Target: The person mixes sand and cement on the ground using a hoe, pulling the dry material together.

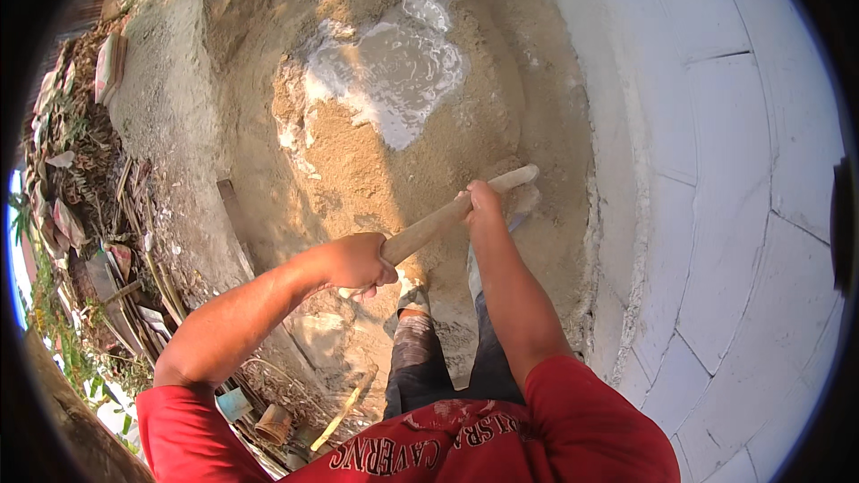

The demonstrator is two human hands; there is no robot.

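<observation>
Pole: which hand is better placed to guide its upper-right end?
Right, most likely: the right hand grips the pole close to that end. The left hand grips near the opposite end, lower in the view.

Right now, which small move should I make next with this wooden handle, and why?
Perhaps push a little sand from the near side into the grey puddle: the puddle looks liquid, drier-looking sand lies beside it, and the left hand and right hand both grip the wooden handle.
</observation>
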